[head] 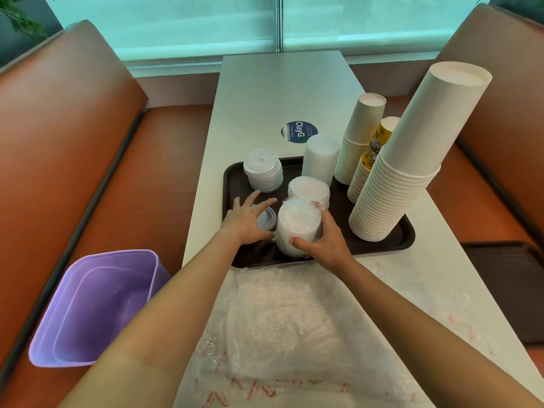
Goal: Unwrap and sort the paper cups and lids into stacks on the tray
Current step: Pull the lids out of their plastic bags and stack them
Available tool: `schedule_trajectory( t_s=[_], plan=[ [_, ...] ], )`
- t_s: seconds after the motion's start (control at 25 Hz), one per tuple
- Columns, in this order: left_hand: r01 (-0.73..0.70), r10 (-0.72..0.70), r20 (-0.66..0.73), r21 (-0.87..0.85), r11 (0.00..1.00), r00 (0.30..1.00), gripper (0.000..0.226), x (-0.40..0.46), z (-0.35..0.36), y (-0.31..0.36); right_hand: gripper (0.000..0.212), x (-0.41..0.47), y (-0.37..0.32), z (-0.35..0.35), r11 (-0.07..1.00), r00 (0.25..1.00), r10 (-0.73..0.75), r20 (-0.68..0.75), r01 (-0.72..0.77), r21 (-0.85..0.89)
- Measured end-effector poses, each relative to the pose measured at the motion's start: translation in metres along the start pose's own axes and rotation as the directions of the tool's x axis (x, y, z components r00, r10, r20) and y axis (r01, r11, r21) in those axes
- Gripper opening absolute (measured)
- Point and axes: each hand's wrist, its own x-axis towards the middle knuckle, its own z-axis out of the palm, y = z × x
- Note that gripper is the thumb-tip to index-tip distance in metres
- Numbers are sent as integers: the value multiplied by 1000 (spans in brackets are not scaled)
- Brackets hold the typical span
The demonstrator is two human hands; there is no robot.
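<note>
A purple bin [97,307] waits on the seat at my left. My left hand [247,222] lies spread over a loose lid [266,218] on the tray [232,175]; my right hand [323,241] curls round a still-wrapped lid stack [298,223]. Further right, cup stacks [391,184] stand sorted. I judge it mostly done; this wrap and the plastic [294,328] remain.

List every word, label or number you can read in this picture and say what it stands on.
"ClayG": round blue sticker on the white table; its smaller lines are too small to read.
Dark lettering on the yellow cup: partly hidden, unreadable.
Red print on the plastic wrap: blurred, unreadable.
</note>
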Motion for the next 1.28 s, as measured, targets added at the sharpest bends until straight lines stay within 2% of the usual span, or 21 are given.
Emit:
schedule_trajectory(
  t_s=[0.08,0.32,0.44,0.48,0.52,0.56,0.6,0.64,0.68,0.76,0.84,0.92,1.0,1.08,1.2,1.24,1.28],
  plan=[
    [16,-16,8,26,1000,1000,84,5,2,-2,96,1,0,1,1000,1000,-10,-7,10,-6],
    [70,-80,-40,-192,979,996,76,6,5,-10,93,0,1,4,1000,1000,-26,-9,26,-14],
    [66,-71,-36,-115,991,997,81,3,3,-11,93,-2,2,5,1000,1000,-27,-12,26,-13],
    [44,-58,-129,-105,993,990,80,0,1,-8,96,-1,3,5,1000,1000,-20,-20,20,-15],
    [-1,-50,-273,-185,983,961,75,-3,-1,-4,98,-1,4,6,1000,1000,-16,-23,16,-15],
    [-92,-68,-400,-366,926,914,70,-9,-4,3,98,0,5,6,1000,1000,-15,-20,14,-15],
    [-218,-83,-456,-570,792,886,73,-17,-6,13,96,0,6,7,1000,1000,-17,-7,17,-10],
    [-308,-54,-441,-704,640,896,84,-25,-5,23,92,0,6,8,1000,1000,-18,17,18,2],
    [-327,9,-388,-764,557,922,97,-33,-1,32,86,-1,7,11,1000,999,-22,42,21,18],
    [-273,69,-283,-789,550,957,113,-41,12,45,79,-2,11,16,999,997,-24,76,21,38],
    [-215,-18,-262,-827,519,965,115,-40,24,47,82,-2,13,19,999,995,-10,94,6,42],
    [-208,-58,-269,-848,487,961,109,-40,33,46,93,-3,12,18,1000,994,-6,107,4,18],
    [-189,-66,-254,-847,496,965,99,-39,39,45,106,-5,10,17,999,992,-8,123,13,-40],
    [-167,-94,-247,-845,508,964,94,-41,42,46,98,-5,12,17,992,989,16,146,3,-128],
    [-147,-99,-227,-846,512,969,91,-40,45,43,77,-1,21,15,918,987,47,153,18,-397],
    [-136,-93,-212,-848,512,973,91,-41,45,41,74,-1,20,15,898,987,50,152,22,-439],
    [-127,-90,-200,-848,515,976,91,-42,44,41,74,-3,16,14,915,987,42,158,25,-404]
  ],
)
